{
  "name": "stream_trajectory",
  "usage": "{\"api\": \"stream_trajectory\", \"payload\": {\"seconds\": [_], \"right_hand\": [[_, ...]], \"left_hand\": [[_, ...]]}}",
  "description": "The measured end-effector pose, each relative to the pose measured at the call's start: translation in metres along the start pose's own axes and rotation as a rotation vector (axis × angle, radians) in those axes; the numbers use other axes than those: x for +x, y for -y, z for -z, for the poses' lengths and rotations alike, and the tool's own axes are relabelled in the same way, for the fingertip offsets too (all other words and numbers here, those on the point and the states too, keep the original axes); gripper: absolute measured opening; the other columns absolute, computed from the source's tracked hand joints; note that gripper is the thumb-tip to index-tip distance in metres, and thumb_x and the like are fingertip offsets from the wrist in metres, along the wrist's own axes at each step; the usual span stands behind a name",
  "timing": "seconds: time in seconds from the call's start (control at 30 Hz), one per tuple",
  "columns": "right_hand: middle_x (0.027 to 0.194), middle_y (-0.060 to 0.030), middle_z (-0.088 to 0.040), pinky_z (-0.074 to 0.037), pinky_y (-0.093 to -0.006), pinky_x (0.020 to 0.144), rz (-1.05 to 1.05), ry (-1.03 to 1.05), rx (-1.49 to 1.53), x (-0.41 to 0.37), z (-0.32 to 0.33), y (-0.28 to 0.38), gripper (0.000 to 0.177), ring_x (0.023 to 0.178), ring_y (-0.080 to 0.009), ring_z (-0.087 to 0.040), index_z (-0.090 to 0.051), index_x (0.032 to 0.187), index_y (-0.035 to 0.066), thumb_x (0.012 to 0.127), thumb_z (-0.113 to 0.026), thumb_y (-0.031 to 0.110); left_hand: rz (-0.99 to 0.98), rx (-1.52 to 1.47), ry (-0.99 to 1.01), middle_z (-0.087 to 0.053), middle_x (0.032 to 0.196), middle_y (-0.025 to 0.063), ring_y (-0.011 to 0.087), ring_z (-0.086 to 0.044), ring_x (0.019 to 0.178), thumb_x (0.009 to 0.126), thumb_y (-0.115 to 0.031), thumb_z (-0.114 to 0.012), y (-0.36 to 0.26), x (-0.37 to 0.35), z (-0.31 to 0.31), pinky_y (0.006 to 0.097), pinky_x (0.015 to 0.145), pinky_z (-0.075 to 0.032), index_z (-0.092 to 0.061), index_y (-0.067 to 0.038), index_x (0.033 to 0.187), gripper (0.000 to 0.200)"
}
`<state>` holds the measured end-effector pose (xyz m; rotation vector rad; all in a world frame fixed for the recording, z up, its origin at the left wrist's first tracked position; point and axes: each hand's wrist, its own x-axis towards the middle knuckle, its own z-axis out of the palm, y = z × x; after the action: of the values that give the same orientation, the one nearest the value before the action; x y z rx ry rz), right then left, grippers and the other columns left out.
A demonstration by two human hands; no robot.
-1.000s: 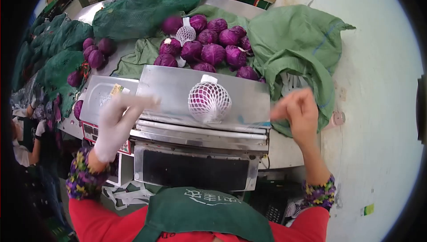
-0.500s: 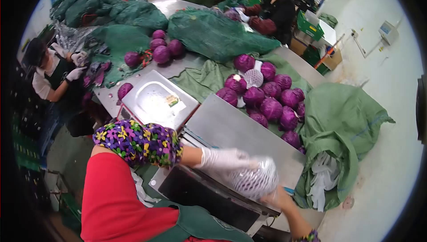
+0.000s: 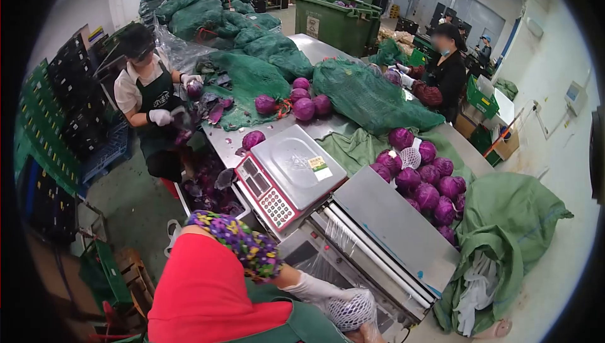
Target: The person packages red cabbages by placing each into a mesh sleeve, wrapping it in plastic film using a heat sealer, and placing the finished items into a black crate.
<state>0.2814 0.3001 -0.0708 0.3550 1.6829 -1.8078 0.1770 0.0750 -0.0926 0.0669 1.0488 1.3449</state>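
My left hand (image 3: 322, 292), in a white glove below a flowered sleeve, grips the top left side of a round item (image 3: 351, 311) in white foam net and clear film. At the bottom edge, my right hand (image 3: 370, 332) holds its lower right side, partly cut off by the frame. Just above them is the wrapping machine, with a film roll (image 3: 378, 258) and a flat metal plate (image 3: 397, 229). A scale (image 3: 293, 170) with a red-edged keypad stands to its left.
Purple cabbages (image 3: 427, 196) lie on green cloth beside a green sack (image 3: 504, 217). Green net bags (image 3: 372, 94) cover the table's far part. At the left a co-worker (image 3: 148, 91) holds a cabbage; another co-worker (image 3: 446, 69) stands at the far side. Leaves fill a bin (image 3: 242, 212) below.
The view has tilted up. My hands and the netted item have moved from over the wrapping machine to its near edge, closer to my body. The left co-worker now holds up a cabbage.
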Motion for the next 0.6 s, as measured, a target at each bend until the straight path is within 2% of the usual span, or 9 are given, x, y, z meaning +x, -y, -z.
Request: {"api": "stream_trajectory", "payload": {"seconds": [0.07,0.1,0.17,0.2,0.27,0.33,0.37,0.47,0.6], "right_hand": [[0.101,-0.013,-0.067,-0.049,-0.0328,0.083,0.013,-0.032,0.041,-0.01,0.003,-0.014,0.043,0.093,-0.0197,-0.063,-0.058,0.11,-0.001,0.086,-0.062,0.034],[0.1,-0.013,-0.067,-0.049,-0.0327,0.083,0.025,-0.059,0.066,-0.017,0.006,-0.024,0.042,0.092,-0.0195,-0.063,-0.058,0.109,-0.001,0.086,-0.061,0.034],[0.099,-0.0131,-0.067,-0.049,-0.0325,0.082,0.092,-0.143,0.107,-0.033,0.011,-0.048,0.041,0.091,-0.0193,-0.063,-0.058,0.109,-0.002,0.087,-0.06,0.034],[0.098,-0.0131,-0.067,-0.05,-0.0323,0.081,0.154,-0.21,0.102,-0.039,0.012,-0.061,0.04,0.091,-0.0191,-0.063,-0.058,0.108,-0.002,0.088,-0.06,0.033],[0.087,-0.0131,-0.069,-0.052,-0.0309,0.071,0.179,-0.463,-0.129,-0.055,-0.006,-0.055,0.03,0.077,-0.0173,-0.066,-0.058,0.097,-0.002,0.097,-0.047,0.026],[0.068,-0.0107,-0.063,-0.047,-0.0273,0.051,0.276,-0.655,0.075,-0.049,-0.02,-0.038,0.032,0.054,-0.016,-0.059,-0.053,0.083,0.0,0.1,-0.043,0.025],[0.056,-0.0052,-0.054,-0.041,-0.0251,0.044,0.274,-0.766,0.219,-0.043,-0.019,-0.036,0.03,0.047,-0.0127,-0.052,-0.052,0.084,0.002,0.1,-0.043,0.026],[0.051,0.0017,-0.039,-0.031,-0.0236,0.04,0.247,-0.748,0.526,-0.061,-0.004,-0.016,0.025,0.04,-0.0077,-0.033,-0.05,0.086,0.006,0.1,-0.041,0.024],[0.052,0.0037,-0.038,-0.024,-0.0227,0.035,-0.059,-0.712,0.663,-0.089,0.01,-0.081,0.026,0.039,-0.0059,-0.031,-0.051,0.083,0.007,0.099,-0.045,0.026]], "left_hand": [[-0.319,0.701,-0.344,-0.058,0.12,0.0166,0.0254,-0.06,0.104,0.086,-0.044,-0.062,0.004,-0.051,-0.001,0.0352,0.088,-0.049,-0.037,-0.005,0.139,0.071],[-0.459,0.995,-0.456,-0.063,0.11,0.0152,0.0261,-0.062,0.095,0.086,-0.038,-0.063,0.009,-0.069,0.002,0.0354,0.082,-0.049,-0.055,-0.007,0.123,0.049],[-0.604,0.968,-0.765,-0.065,0.088,0.0112,0.0281,-0.063,0.085,0.089,-0.027,-0.06,0.029,-0.096,0.001,0.035,0.076,-0.05,-0.069,-0.009,0.091,0.021],[-0.694,1.044,-0.863,-0.065,0.084,0.0106,0.0244,-0.064,0.079,0.09,-0.024,-0.059,0.028,-0.104,-0.004,0.0336,0.072,-0.05,-0.069,-0.007,0.091,0.019],[-0.66,0.398,-0.72,-0.06,0.075,0.0019,0.0101,-0.056,0.069,0.096,-0.02,-0.051,0.027,-0.094,-0.008,0.0285,0.064,-0.048,-0.063,-0.003,0.084,0.024],[-0.572,0.19,-0.731,-0.05,0.07,-0.0039,0.0046,-0.044,0.06,0.101,-0.028,-0.041,0.007,-0.084,-0.023,0.0211,0.055,-0.039,-0.057,-0.008,0.084,0.031],[-0.682,0.204,-0.763,-0.045,0.066,-0.0044,0.0047,-0.039,0.057,0.101,-0.032,-0.039,0.003,-0.077,-0.024,0.0221,0.051,-0.035,-0.055,-0.01,0.083,0.033],[-0.463,-0.385,-0.759,-0.037,0.062,-0.0073,0.0031,-0.03,0.051,0.1,-0.033,-0.043,-0.017,-0.096,-0.039,0.0195,0.045,-0.024,-0.052,-0.014,0.08,0.029],[-0.132,-0.33,-0.851,-0.045,0.061,-0.0055,0.0031,-0.037,0.052,0.099,-0.033,-0.043,0.072,-0.094,-0.021,0.021,0.046,-0.026,-0.054,-0.012,0.079,0.032]]}}
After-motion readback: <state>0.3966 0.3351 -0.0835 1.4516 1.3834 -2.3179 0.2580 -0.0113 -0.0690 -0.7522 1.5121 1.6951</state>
